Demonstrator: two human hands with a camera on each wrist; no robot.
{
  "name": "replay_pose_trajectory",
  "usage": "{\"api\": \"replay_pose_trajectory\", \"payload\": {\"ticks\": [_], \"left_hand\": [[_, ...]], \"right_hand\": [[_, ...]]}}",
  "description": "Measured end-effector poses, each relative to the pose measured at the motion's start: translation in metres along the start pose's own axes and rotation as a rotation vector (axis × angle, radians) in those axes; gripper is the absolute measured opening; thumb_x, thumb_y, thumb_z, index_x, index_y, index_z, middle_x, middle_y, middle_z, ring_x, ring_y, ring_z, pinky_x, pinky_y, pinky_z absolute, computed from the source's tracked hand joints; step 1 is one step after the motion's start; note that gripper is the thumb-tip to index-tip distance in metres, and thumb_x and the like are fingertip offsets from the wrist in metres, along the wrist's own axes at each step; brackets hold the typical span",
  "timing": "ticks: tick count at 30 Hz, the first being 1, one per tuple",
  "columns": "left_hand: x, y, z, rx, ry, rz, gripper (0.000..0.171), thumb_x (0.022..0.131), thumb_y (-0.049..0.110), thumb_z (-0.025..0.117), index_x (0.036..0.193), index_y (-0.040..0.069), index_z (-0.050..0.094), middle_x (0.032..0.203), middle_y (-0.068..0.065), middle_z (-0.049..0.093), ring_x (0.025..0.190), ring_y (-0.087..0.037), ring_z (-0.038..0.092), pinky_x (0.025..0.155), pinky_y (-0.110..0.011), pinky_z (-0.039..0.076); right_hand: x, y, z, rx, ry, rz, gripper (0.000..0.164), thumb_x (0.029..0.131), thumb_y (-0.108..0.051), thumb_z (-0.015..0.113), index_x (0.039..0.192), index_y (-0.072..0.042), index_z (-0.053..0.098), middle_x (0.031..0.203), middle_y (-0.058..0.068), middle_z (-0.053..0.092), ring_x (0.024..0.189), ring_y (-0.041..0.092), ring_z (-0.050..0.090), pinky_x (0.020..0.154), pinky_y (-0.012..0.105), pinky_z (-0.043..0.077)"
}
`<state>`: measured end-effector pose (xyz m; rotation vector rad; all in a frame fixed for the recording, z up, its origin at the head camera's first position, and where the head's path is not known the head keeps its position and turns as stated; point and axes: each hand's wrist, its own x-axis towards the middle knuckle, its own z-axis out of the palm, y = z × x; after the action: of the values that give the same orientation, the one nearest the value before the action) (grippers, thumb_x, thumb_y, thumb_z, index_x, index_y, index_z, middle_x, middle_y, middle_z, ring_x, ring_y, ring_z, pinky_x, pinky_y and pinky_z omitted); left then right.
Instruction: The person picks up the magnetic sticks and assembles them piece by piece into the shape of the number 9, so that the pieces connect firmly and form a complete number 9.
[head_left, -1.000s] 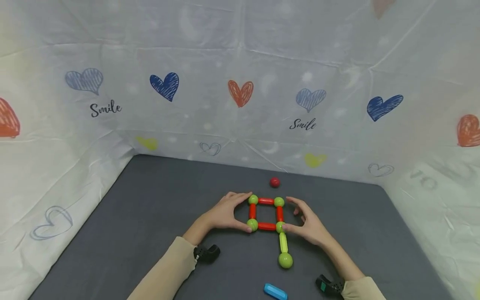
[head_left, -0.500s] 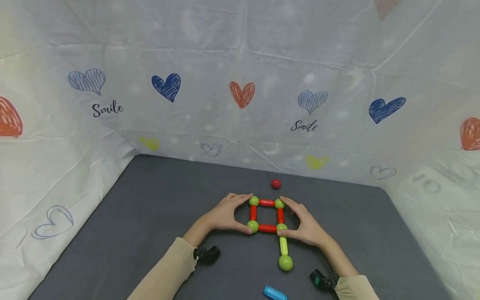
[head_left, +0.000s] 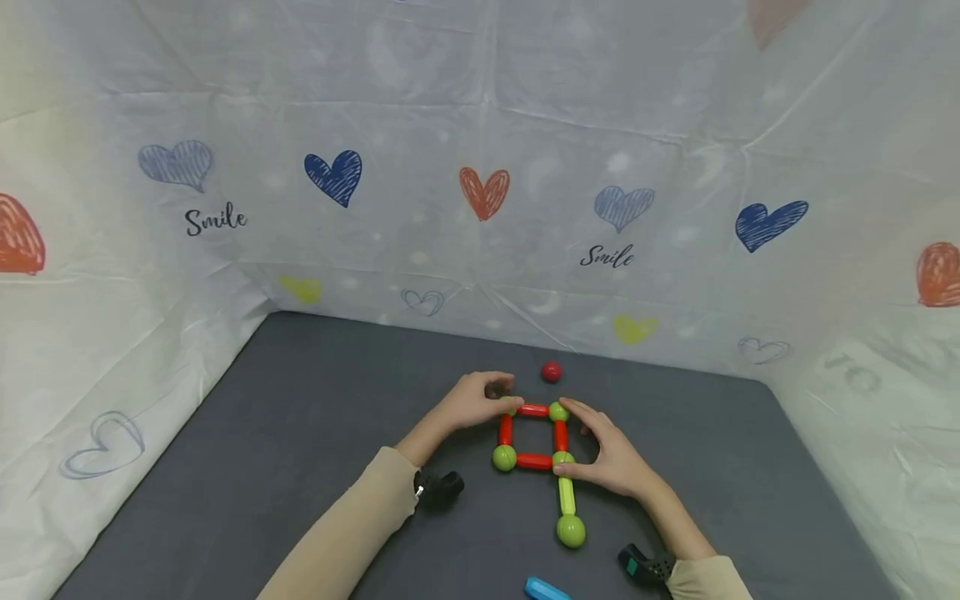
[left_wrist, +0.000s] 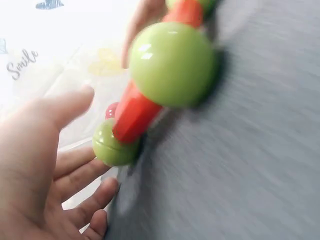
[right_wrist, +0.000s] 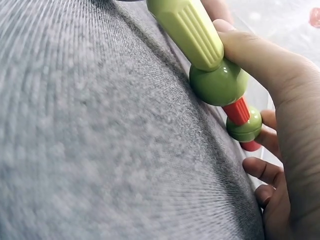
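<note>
On the dark table lies a square of red rods (head_left: pixel 534 461) joined by green balls, a magnetic stick-and-ball toy. From its near right ball (right_wrist: pixel 218 84) a yellow-green rod (head_left: pixel 567 497) runs toward me, ending in a larger green ball (head_left: pixel 571 531). My right hand (head_left: pixel 617 460) holds the square's right side between thumb at the near ball and forefinger at the far right ball (head_left: pixel 557 412). My left hand (head_left: pixel 471 406) is at the far left ball (left_wrist: pixel 115 146), mostly covering it in the head view. In the left wrist view its thumb stands off that ball, with fingers spread behind it.
A loose red ball (head_left: pixel 551 372) lies behind the square. A blue rod (head_left: pixel 546 589) is at the bottom edge of the head view, partly cut off. White sheets (head_left: pixel 420 242) printed with hearts rise behind and beside the dark table (head_left: pixel 315 417).
My left hand has left the near left ball and shifted forward to the far left one. My right hand closed in on the square's right side, then stayed there.
</note>
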<state>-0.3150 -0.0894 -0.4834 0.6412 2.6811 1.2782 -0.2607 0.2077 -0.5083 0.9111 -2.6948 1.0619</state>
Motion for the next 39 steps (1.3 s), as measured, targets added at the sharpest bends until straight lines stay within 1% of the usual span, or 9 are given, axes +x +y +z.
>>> {"api": "replay_pose_trajectory", "payload": {"ticks": [4,6,15,17,20,24,29,34,39], "left_hand": [[0.024,0.000,0.003,-0.041,0.074,-0.056,0.058,0.099,0.044,0.074,0.145,0.010,0.066,0.133,-0.007,0.072,0.114,-0.026,0.069,0.095,-0.042,0.057],[0.034,0.000,0.007,-0.060,0.095,-0.072,0.057,0.099,0.042,0.076,0.145,0.010,0.066,0.132,-0.007,0.072,0.115,-0.027,0.069,0.096,-0.043,0.057],[0.061,0.014,0.023,-0.112,0.119,-0.097,0.057,0.096,0.034,0.082,0.145,0.008,0.066,0.133,-0.011,0.073,0.125,-0.032,0.066,0.106,-0.048,0.053],[0.065,0.017,0.025,-0.105,0.117,-0.112,0.057,0.095,0.032,0.083,0.144,0.008,0.067,0.133,-0.010,0.073,0.126,-0.032,0.066,0.107,-0.048,0.052],[0.072,0.022,0.028,-0.060,0.106,-0.133,0.055,0.093,0.031,0.084,0.142,0.009,0.069,0.132,-0.009,0.074,0.125,-0.030,0.066,0.108,-0.046,0.051],[0.078,0.029,0.028,0.006,0.104,-0.144,0.052,0.092,0.032,0.086,0.137,0.010,0.073,0.128,-0.007,0.075,0.120,-0.028,0.068,0.105,-0.044,0.053],[0.082,0.035,0.029,0.041,0.114,-0.153,0.045,0.091,0.033,0.087,0.130,0.013,0.077,0.123,-0.006,0.077,0.115,-0.026,0.070,0.103,-0.043,0.054],[0.087,0.034,0.032,0.063,0.125,-0.164,0.041,0.091,0.034,0.087,0.127,0.015,0.080,0.119,-0.005,0.078,0.111,-0.025,0.070,0.101,-0.043,0.054],[0.092,0.031,0.035,0.064,0.125,-0.159,0.039,0.091,0.034,0.087,0.124,0.013,0.081,0.117,-0.005,0.078,0.109,-0.025,0.071,0.098,-0.042,0.055]], "right_hand": [[0.002,0.000,0.001,0.003,-0.006,0.010,0.096,0.082,-0.041,0.092,0.162,-0.013,0.045,0.163,0.009,0.047,0.109,0.018,0.053,0.089,0.043,0.048],[0.001,0.000,0.001,0.005,-0.008,0.016,0.096,0.082,-0.041,0.092,0.162,-0.013,0.046,0.163,0.010,0.047,0.108,0.018,0.053,0.089,0.043,0.048],[-0.002,0.004,-0.004,-0.004,0.002,0.001,0.095,0.080,-0.041,0.093,0.160,-0.014,0.048,0.161,0.008,0.050,0.107,0.015,0.053,0.090,0.042,0.048],[-0.003,0.004,-0.005,-0.003,0.007,-0.001,0.095,0.080,-0.040,0.093,0.160,-0.014,0.049,0.160,0.008,0.050,0.107,0.014,0.053,0.090,0.042,0.048],[-0.003,0.004,-0.004,-0.005,0.009,-0.002,0.096,0.080,-0.041,0.093,0.160,-0.014,0.049,0.160,0.007,0.050,0.108,0.013,0.052,0.090,0.042,0.048],[-0.003,0.005,-0.004,-0.001,0.015,-0.007,0.096,0.079,-0.041,0.094,0.160,-0.014,0.049,0.161,0.007,0.051,0.108,0.013,0.051,0.091,0.041,0.047],[-0.003,0.007,-0.005,-0.002,0.023,-0.015,0.096,0.079,-0.041,0.094,0.160,-0.014,0.049,0.161,0.006,0.051,0.108,0.012,0.051,0.091,0.041,0.048],[-0.002,0.009,-0.006,-0.005,0.020,-0.016,0.097,0.079,-0.042,0.094,0.160,-0.015,0.049,0.161,0.004,0.051,0.109,0.011,0.051,0.091,0.041,0.048],[-0.003,0.011,-0.006,-0.001,0.022,-0.012,0.098,0.078,-0.042,0.094,0.160,-0.014,0.049,0.160,0.004,0.051,0.108,0.012,0.051,0.090,0.041,0.048]]}}
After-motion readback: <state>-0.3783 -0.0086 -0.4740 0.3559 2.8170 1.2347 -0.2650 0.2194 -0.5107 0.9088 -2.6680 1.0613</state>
